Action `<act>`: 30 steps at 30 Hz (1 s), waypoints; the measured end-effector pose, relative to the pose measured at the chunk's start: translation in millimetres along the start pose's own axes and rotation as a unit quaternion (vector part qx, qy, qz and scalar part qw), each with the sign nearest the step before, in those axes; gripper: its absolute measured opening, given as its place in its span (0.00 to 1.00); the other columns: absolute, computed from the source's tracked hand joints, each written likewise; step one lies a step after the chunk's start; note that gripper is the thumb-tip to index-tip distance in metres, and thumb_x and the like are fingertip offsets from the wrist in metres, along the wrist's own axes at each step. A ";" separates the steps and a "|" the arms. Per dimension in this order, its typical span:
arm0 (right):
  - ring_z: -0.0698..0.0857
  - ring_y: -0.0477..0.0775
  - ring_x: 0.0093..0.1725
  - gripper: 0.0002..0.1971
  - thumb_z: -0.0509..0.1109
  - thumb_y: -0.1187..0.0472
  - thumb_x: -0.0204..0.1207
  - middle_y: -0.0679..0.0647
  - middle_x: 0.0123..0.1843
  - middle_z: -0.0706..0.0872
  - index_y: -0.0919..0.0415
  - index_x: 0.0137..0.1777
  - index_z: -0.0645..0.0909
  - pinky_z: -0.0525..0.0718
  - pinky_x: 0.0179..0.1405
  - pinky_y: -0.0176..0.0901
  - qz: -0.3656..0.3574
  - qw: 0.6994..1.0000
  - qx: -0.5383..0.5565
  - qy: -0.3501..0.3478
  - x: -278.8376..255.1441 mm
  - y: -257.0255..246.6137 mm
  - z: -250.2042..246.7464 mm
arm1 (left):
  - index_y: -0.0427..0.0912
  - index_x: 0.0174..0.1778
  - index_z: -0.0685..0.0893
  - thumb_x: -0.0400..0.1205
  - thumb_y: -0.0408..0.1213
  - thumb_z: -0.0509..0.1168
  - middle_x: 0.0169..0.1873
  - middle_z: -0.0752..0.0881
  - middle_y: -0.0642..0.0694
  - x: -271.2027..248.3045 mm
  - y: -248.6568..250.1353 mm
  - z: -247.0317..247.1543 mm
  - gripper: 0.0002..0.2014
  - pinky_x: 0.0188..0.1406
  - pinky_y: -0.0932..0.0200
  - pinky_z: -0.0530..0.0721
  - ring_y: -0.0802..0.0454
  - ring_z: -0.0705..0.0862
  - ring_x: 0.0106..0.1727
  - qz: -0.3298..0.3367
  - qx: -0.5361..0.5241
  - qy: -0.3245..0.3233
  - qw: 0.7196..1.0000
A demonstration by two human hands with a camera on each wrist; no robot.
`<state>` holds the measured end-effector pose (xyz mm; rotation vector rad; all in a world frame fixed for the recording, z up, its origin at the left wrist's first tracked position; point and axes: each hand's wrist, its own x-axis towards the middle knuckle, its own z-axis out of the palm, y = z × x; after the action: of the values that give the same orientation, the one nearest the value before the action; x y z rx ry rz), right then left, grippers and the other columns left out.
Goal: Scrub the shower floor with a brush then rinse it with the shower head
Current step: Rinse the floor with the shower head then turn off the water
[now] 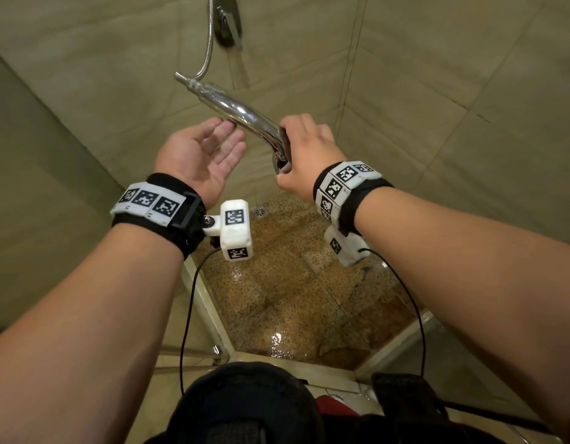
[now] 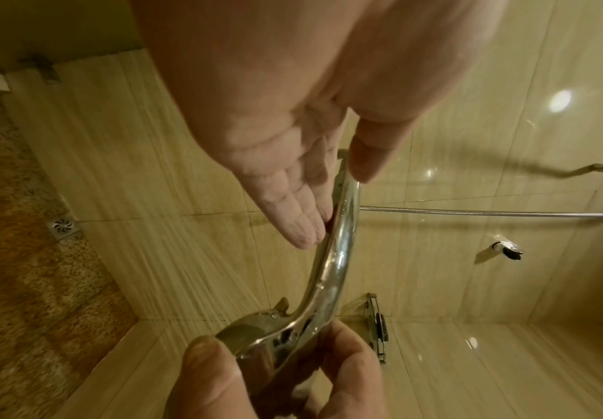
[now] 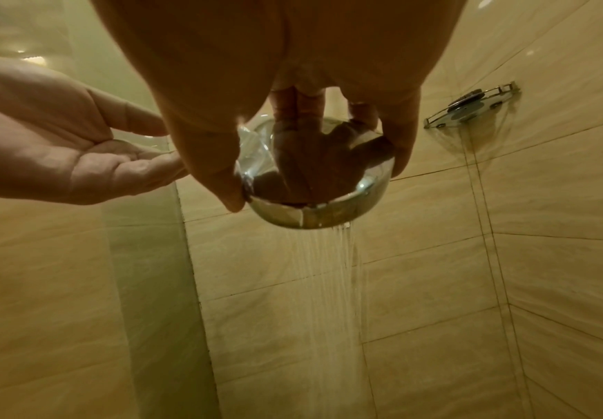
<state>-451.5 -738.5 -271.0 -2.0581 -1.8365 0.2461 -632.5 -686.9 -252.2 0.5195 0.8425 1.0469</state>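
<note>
- Both forearms fill the lower head view.
- Right hand [image 1: 304, 152] curls its grip round the round chrome shower head [image 3: 314, 184], centre frame, spraying thin streams downward.
- Left hand [image 1: 200, 152] lies flat-fingered, palm up, fingertips touching the curved glossy handle.
- Speckled brown shower floor [image 1: 293, 299] glistens wet below; the brush is nowhere visible.

so the walls are big glossy beige tiles [image 3: 436, 283] with thin dark grout lines, ceiling lights glinting off them. there's a small chrome-framed glass corner shelf [image 3: 472, 105] fixed where two walls meet, something dark and round lying on it, can't tell what. a short chrome wall bracket [image 2: 506, 249] sticks out of the tile. down low, a pale metal door frame [image 1: 392, 344] edges the stall, with a clear glass panel [image 1: 85, 155] on the left
</note>
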 end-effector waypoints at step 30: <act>0.72 0.60 0.62 0.33 0.77 0.55 0.66 0.51 0.65 0.72 0.52 0.71 0.69 0.82 0.58 0.55 0.029 0.996 0.002 -0.084 -3.5 22.9 32.8 | 0.31 0.78 0.76 0.89 0.39 0.63 0.62 0.91 0.35 8.0 -32.8 -29.5 0.22 0.65 0.46 0.89 0.39 0.92 0.63 -0.067 0.008 -0.002 0.998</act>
<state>-443.0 -738.7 -310.2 -2.1472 -1.8715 0.4494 -636.8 -694.0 -296.2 0.4727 0.8715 0.9167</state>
